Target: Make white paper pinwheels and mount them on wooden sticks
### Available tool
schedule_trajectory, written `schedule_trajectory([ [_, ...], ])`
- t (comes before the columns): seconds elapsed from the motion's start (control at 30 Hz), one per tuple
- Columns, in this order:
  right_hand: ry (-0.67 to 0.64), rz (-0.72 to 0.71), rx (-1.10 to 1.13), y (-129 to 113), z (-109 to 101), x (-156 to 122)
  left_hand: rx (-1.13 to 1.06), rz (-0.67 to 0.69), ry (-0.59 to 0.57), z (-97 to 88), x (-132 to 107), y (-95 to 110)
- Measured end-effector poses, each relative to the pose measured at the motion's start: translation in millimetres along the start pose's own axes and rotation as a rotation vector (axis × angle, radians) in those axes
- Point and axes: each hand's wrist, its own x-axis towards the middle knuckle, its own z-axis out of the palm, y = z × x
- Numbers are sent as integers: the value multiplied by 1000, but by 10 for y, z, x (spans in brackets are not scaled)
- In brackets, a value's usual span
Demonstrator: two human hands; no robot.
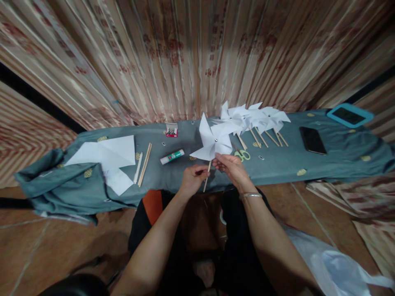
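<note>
A white paper pinwheel (207, 142) with a silver pin at its centre is held upright over the near edge of the table. My left hand (195, 177) is closed, pinching its thin wooden stick (205, 185) below the blades. At the lower right blade, the fingers of my right hand (231, 167) are drawn together on the paper; the fingertips are partly hidden. Just beyond that hand lie green-handled scissors (242, 155). Several finished pinwheels (245, 118) lie behind, overlapping, their sticks pointing toward me.
Left on the green cloth (154, 176) are white paper sheets (117, 150), a white pen (138, 167), wooden sticks (145, 165), a glue stick (172, 157) and a small red box of pins (172, 130). Right lie a black phone (312, 140) and a blue-framed tablet (350, 115).
</note>
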Motion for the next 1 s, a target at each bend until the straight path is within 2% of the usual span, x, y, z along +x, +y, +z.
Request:
schedule_trajectory([
  [0.13, -13, -97, -153, 60, -14, 14, 12, 7, 28, 0, 16, 4],
  [0.3, 53, -283, -420, 189, -28, 5, -1, 8, 94, 20, 44, -6],
  [0.43, 73, -331, -534, 227, 0, -32, 5, 11, 95, 41, 62, -21],
  [0.63, 114, -341, -518, 225, 111, -63, -25, 35, 104, 37, 79, -58],
  [0.87, 194, -304, -387, 335, 211, 22, -96, -8, 105, 34, 71, -31],
  [1.0, 240, -299, -351, 260, 251, 63, -126, -1, 119, 30, 69, 13],
])
